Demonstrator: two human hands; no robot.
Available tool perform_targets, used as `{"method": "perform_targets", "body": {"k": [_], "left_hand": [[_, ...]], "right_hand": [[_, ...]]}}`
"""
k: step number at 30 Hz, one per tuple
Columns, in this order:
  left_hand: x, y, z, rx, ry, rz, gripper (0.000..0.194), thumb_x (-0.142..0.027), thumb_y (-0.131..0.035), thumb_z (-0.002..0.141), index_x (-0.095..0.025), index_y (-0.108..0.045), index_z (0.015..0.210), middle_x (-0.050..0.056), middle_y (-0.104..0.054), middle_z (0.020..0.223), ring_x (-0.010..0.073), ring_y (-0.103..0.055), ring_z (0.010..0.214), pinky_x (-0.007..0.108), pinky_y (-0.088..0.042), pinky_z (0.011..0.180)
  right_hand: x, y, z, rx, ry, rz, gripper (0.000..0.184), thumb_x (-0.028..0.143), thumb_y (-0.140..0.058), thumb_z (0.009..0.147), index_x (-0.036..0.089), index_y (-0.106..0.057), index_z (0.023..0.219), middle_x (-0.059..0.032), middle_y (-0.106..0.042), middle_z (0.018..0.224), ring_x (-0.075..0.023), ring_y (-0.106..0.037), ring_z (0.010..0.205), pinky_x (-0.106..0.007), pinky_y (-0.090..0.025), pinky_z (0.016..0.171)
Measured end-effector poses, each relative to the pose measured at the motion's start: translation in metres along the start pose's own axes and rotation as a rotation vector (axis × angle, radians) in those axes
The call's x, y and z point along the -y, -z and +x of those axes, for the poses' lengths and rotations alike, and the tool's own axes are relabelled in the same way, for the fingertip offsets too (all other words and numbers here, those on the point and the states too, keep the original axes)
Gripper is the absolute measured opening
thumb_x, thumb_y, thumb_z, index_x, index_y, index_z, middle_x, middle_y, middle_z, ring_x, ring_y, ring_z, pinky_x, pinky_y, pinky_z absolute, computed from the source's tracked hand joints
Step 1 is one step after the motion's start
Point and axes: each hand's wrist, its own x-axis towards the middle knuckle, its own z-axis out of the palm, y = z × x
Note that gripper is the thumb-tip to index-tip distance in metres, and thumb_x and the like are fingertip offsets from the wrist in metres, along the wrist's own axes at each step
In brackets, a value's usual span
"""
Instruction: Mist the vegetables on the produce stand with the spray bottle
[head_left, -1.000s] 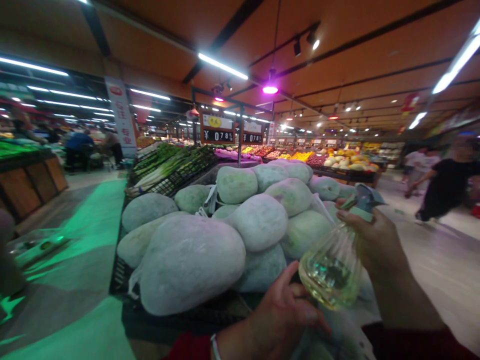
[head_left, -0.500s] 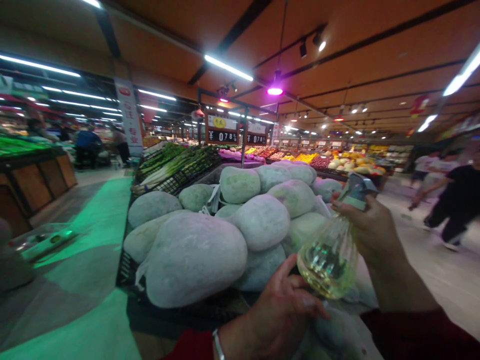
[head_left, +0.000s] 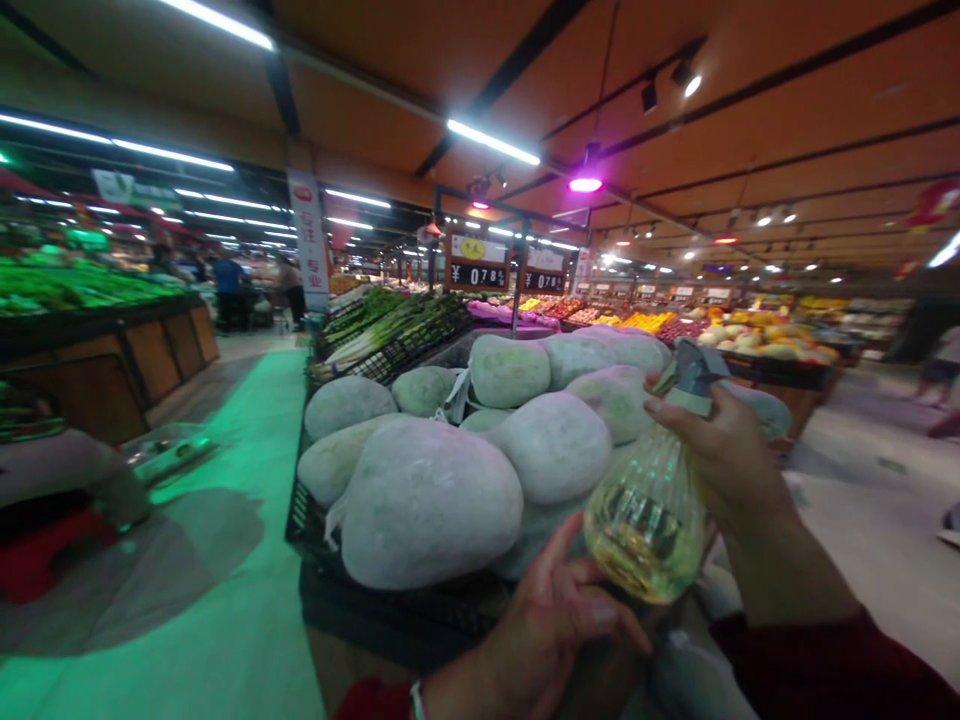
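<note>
My right hand (head_left: 716, 445) is closed around the gathered neck of a clear plastic bag (head_left: 645, 520). The bag bulges at the bottom with something see-through and yellowish, perhaps liquid; a grey-and-white piece sticks up above my fingers. Just below and left of the bag is my left hand (head_left: 551, 610), fingers spread, index finger pointing up beside it. Whether those fingertips touch the bag I cannot tell. Behind both hands lie big pale-green wax gourds (head_left: 435, 505), heaped in a black crate (head_left: 330, 530); some carry white ties.
Leafy green vegetables (head_left: 405, 320) fill a crate behind the gourds, below price signs (head_left: 480, 275). To the left are an aisle (head_left: 247, 600), a red stool (head_left: 52, 550) and a stand of greens (head_left: 90, 290). A person (head_left: 949, 360) is at the far right edge.
My view has turned left, so the gourds and signs sit further right. The bag stays in my right hand, with my left hand still under it. A walker in black has left the right side.
</note>
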Motion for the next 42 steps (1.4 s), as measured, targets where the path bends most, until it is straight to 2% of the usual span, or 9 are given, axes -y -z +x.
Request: {"method": "perform_targets", "body": {"k": [7, 13, 17, 21, 23, 27, 29, 33, 42], "left_hand": [[0.002, 0.014, -0.012, -0.11, -0.024, 0.011, 0.131, -0.032, -0.094, 0.046, -0.012, -0.02, 0.152, 0.009, -0.078, 0.103, 0.0158, -0.075, 0.061, 0.026, -0.05, 0.064], [0.007, 0.029, -0.019, -0.072, -0.116, -0.002, 0.117, -0.035, -0.096, 0.051, -0.018, -0.029, 0.146, 0.007, -0.076, 0.103, 0.014, -0.076, 0.061, 0.023, -0.056, 0.058], [0.014, 0.047, -0.027, 0.087, -0.188, -0.073, 0.105, -0.024, -0.093, 0.063, -0.022, -0.03, 0.147, 0.012, -0.079, 0.115, 0.0163, -0.081, 0.069, 0.023, -0.063, 0.062], [0.018, 0.065, -0.039, 0.263, -0.229, -0.083, 0.076, -0.017, -0.082, 0.08, -0.038, -0.049, 0.145, 0.01, -0.075, 0.132, 0.0179, -0.082, 0.087, 0.022, -0.063, 0.072], [0.018, 0.069, -0.043, 0.248, -0.242, -0.045, 0.073, -0.017, -0.081, 0.082, -0.04, -0.051, 0.145, 0.01, -0.073, 0.137, 0.0173, -0.082, 0.089, 0.021, -0.063, 0.073], [0.017, 0.069, -0.049, 0.191, -0.247, -0.086, 0.086, -0.02, -0.086, 0.076, -0.026, -0.043, 0.15, 0.017, -0.077, 0.127, 0.0159, -0.082, 0.084, 0.017, -0.063, 0.068], [0.016, 0.068, -0.053, 0.208, -0.252, -0.13, 0.079, -0.019, -0.086, 0.075, -0.032, -0.053, 0.145, 0.012, -0.08, 0.121, 0.016, -0.082, 0.086, 0.017, -0.062, 0.069], [0.01, 0.069, -0.061, 0.263, -0.228, -0.234, 0.073, -0.043, -0.089, 0.068, -0.043, -0.061, 0.136, 0.008, -0.078, 0.127, 0.0183, -0.082, 0.094, 0.02, -0.062, 0.075], [0.006, 0.092, -0.078, 0.212, -0.214, -0.09, 0.077, -0.031, -0.085, 0.077, -0.045, -0.051, 0.144, 0.014, -0.076, 0.13, 0.0143, -0.081, 0.096, 0.013, -0.057, 0.074]], "right_hand": [[0.025, -0.023, -0.008, 0.027, -0.03, -0.008, 0.048, 0.048, -0.08, 0.066, 0.017, -0.075, 0.103, -0.01, -0.076, 0.097, -0.0334, -0.07, 0.089, -0.045, -0.05, 0.081], [0.04, -0.036, -0.018, 0.065, 0.007, -0.025, 0.046, 0.049, -0.079, 0.067, 0.021, -0.074, 0.103, -0.008, -0.076, 0.103, -0.0328, -0.07, 0.093, -0.044, -0.052, 0.082], [0.038, -0.044, -0.024, 0.102, 0.016, -0.037, 0.042, 0.048, -0.079, 0.068, 0.02, -0.075, 0.1, -0.0087, -0.077, 0.1, -0.0339, -0.071, 0.092, -0.045, -0.051, 0.082], [0.038, -0.053, -0.031, 0.15, 0.006, -0.027, 0.049, 0.048, -0.077, 0.066, 0.017, -0.075, 0.104, -0.0119, -0.077, 0.106, -0.037, -0.069, 0.101, -0.049, -0.05, 0.088], [0.041, -0.057, -0.035, 0.179, 0.005, -0.01, 0.055, 0.05, -0.076, 0.066, 0.016, -0.074, 0.11, -0.0128, -0.075, 0.113, -0.0373, -0.068, 0.106, -0.05, -0.049, 0.091], [0.046, -0.062, -0.041, 0.214, 0.028, -0.012, 0.051, 0.049, -0.076, 0.065, 0.016, -0.075, 0.105, -0.0133, -0.076, 0.11, -0.038, -0.068, 0.106, -0.05, -0.049, 0.091], [0.048, -0.064, -0.044, 0.216, 0.043, -0.025, 0.047, 0.048, -0.076, 0.065, 0.016, -0.076, 0.1, -0.0138, -0.076, 0.107, -0.039, -0.069, 0.105, -0.05, -0.05, 0.088], [0.051, -0.068, -0.052, 0.235, 0.086, -0.037, 0.052, 0.048, -0.075, 0.068, 0.016, -0.075, 0.108, -0.0124, -0.076, 0.113, -0.0373, -0.069, 0.108, -0.047, -0.052, 0.086], [0.058, -0.084, -0.059, 0.249, 0.106, 0.0, 0.038, 0.046, -0.074, 0.069, 0.02, -0.076, 0.095, -0.0087, -0.077, 0.1, -0.033, -0.07, 0.099, -0.042, -0.053, 0.081]]}}
